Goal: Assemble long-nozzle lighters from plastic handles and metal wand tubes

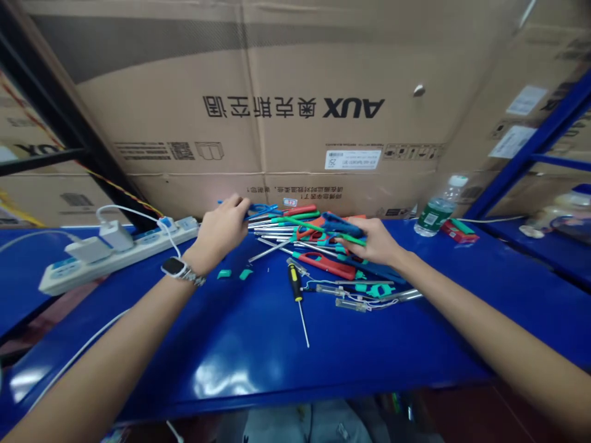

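Note:
My left hand (225,229) is closed at the left end of a pile of long-necked lighter parts, its fingertips on a thin blue plastic piece (263,209). On the right of the pile, my right hand (376,241) is closed around blue and green lighter casings (342,225); the palm hides part of them. Between the hands lie several metal lighter tubes (272,232) and a red lighter casing (327,265). In front rests a black and yellow screwdriver (295,283), beside clear fuel tanks (351,304) with thin wires. Small teal plastic bits (224,274) lie near my left wrist.
A white power strip (133,249) with plugged-in chargers runs along the left. At the back right stand a water bottle (436,209) and a small red box (459,231). A large cardboard box (286,55) walls off the back of the blue table (240,344).

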The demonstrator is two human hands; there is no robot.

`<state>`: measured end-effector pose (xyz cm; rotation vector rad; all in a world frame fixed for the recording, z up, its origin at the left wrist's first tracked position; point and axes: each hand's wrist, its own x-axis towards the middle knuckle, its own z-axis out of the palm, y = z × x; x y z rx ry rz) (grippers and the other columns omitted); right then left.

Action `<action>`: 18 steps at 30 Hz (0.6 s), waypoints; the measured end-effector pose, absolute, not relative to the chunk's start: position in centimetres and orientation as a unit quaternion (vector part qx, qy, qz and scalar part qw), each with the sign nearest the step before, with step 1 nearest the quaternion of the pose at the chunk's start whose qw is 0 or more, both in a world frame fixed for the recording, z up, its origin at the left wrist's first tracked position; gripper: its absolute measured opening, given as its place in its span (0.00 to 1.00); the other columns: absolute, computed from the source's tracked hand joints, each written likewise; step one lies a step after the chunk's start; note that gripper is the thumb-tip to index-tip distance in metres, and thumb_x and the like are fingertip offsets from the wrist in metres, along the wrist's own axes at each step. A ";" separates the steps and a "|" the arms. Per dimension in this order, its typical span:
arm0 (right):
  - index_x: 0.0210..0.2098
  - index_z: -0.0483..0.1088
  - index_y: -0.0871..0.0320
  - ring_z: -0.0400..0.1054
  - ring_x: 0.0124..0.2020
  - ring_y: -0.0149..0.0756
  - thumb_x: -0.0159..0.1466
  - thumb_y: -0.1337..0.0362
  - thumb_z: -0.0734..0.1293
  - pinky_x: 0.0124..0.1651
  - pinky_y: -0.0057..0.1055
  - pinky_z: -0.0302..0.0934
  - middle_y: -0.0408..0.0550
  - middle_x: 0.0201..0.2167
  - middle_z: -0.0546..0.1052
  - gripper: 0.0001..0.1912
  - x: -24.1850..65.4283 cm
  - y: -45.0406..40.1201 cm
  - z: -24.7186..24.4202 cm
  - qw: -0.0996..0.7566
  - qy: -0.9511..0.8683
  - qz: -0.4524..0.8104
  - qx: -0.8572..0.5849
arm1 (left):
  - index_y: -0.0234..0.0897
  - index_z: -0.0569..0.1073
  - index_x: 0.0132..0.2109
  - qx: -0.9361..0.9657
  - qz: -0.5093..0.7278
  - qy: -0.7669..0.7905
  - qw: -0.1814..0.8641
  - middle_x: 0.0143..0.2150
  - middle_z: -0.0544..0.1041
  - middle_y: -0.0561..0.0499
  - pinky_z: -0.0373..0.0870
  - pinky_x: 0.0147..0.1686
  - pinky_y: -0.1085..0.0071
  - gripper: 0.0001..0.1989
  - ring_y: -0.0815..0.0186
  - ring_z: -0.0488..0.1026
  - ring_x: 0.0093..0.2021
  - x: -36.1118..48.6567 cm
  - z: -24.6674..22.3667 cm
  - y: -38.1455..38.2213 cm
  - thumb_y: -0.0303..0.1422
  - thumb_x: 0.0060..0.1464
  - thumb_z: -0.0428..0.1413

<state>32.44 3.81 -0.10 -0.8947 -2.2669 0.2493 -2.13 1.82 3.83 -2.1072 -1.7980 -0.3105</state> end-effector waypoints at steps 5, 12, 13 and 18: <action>0.43 0.79 0.54 0.76 0.40 0.46 0.64 0.61 0.70 0.41 0.37 0.62 0.52 0.39 0.83 0.08 28.6 5.5 -0.5 0.190 -0.916 0.025 -0.353 | 0.35 0.72 0.58 -0.733 -0.169 -0.641 0.153 0.54 0.75 0.38 0.77 0.39 0.58 0.18 0.46 0.76 0.54 -4.9 0.8 -2.9 0.27 0.63 0.49; 0.54 0.78 0.50 0.77 0.49 0.54 0.67 0.60 0.70 0.38 0.38 0.58 0.55 0.50 0.83 0.16 26.9 6.0 -0.3 0.107 -0.904 -0.034 -0.413 | 0.34 0.73 0.58 -0.866 -0.116 -0.480 0.079 0.54 0.76 0.40 0.77 0.44 0.61 0.19 0.53 0.77 0.51 -3.0 -2.2 -5.8 0.23 0.62 0.51; 0.54 0.78 0.50 0.77 0.46 0.52 0.67 0.60 0.70 0.37 0.37 0.57 0.54 0.47 0.84 0.16 26.9 5.8 -0.3 0.111 -0.901 -0.028 -0.419 | 0.34 0.73 0.60 -0.868 -0.104 -0.479 0.079 0.55 0.76 0.40 0.77 0.41 0.61 0.19 0.54 0.77 0.50 -2.5 -2.5 -6.1 0.24 0.64 0.50; 0.55 0.78 0.52 0.74 0.34 0.43 0.67 0.56 0.70 0.35 0.35 0.56 0.50 0.37 0.84 0.18 27.1 4.8 0.0 0.151 -0.889 0.052 -0.429 | 0.34 0.71 0.66 -0.868 -0.068 -0.486 0.075 0.57 0.76 0.40 0.77 0.37 0.63 0.20 0.53 0.79 0.52 -1.0 -3.6 -7.6 0.33 0.72 0.48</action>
